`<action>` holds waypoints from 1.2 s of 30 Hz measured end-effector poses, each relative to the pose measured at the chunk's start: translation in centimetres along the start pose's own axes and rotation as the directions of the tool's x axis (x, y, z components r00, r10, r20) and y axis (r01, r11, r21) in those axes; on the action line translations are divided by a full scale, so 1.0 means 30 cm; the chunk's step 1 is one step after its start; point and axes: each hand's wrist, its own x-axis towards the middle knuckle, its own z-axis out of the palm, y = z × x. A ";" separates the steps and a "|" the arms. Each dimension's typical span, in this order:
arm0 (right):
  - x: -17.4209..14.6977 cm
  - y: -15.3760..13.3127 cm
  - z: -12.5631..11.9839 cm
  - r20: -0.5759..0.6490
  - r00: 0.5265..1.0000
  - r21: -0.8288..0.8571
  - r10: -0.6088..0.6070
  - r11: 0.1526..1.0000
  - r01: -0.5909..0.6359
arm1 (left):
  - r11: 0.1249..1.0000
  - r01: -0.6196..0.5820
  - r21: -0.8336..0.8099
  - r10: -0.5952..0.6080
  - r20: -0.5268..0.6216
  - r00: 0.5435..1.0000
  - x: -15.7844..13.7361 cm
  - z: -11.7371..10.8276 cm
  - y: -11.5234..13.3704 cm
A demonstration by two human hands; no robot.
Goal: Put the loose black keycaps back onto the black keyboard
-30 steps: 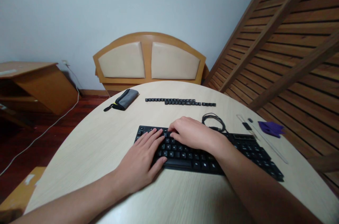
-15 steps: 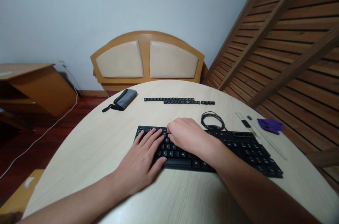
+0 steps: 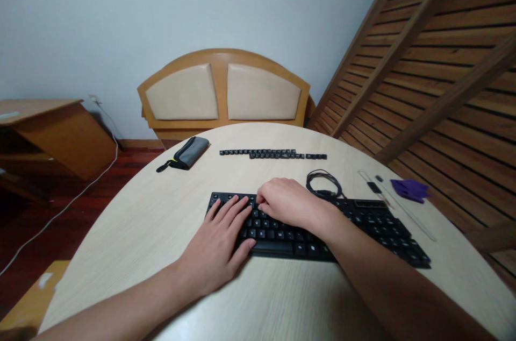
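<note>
A black keyboard (image 3: 274, 247) lies across the near half of the table. My left hand (image 3: 217, 239) rests flat on its left end, fingers spread over the keys and thumb by the space bar. My right hand (image 3: 284, 200) is closed over the upper rows, right of my left fingertips. Its fingers curl down to the keys; whatever they hold, if anything, is hidden. Beyond the keyboard, loose black keycaps (image 3: 266, 154) are lined up in two rows, with a short group at their right end.
On the round table (image 3: 161, 212) sit a grey pouch (image 3: 192, 153) at far left and a coiled black cable (image 3: 323, 184) behind the keyboard. To the right lie a wire tool with a black grip (image 3: 374, 187), a thin white stick (image 3: 411, 213) and a purple cloth (image 3: 410, 190).
My right hand has shifted very slightly to the right over the upper keys, still closed. My left hand stays spread on the keyboard.
</note>
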 end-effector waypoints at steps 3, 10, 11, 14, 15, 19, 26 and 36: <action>0.006 0.038 0.003 -0.001 0.999 0.110 -0.049 0.993 0.049 | 1.000 -0.001 0.000 0.001 -0.009 1.000 -0.001 -0.002 0.001; 0.107 0.120 0.070 -0.179 0.984 0.126 0.025 0.992 -0.002 | 1.000 0.002 -0.015 -0.002 -0.004 1.000 -0.002 -0.005 0.003; 0.130 0.125 0.080 -0.179 0.984 0.102 0.019 0.995 -0.001 | 1.000 0.003 -0.018 -0.003 -0.008 1.000 -0.001 -0.005 0.003; 0.199 0.132 0.094 -0.167 0.986 0.027 0.004 1.000 0.000 | 1.000 -0.002 -0.023 0.001 -0.025 1.000 0.000 -0.004 0.004; 0.221 0.131 0.095 -0.165 0.986 0.010 0.012 1.000 -0.010 | 1.000 -0.004 -0.023 0.004 -0.028 1.000 0.000 -0.004 0.003; 0.294 0.124 0.099 -0.168 0.984 -0.010 0.066 0.998 -0.068 | 1.000 -0.005 -0.013 0.005 -0.013 1.000 0.000 -0.002 0.000; 0.326 0.119 0.116 -0.184 0.979 -0.014 0.084 0.996 -0.088 | 1.000 -0.011 -0.020 0.011 -0.024 1.000 -0.001 -0.003 0.000; 0.203 0.121 0.100 -0.184 0.982 -0.002 0.049 0.999 -0.050 | 1.000 -0.005 0.000 0.005 -0.018 1.000 0.000 -0.005 0.003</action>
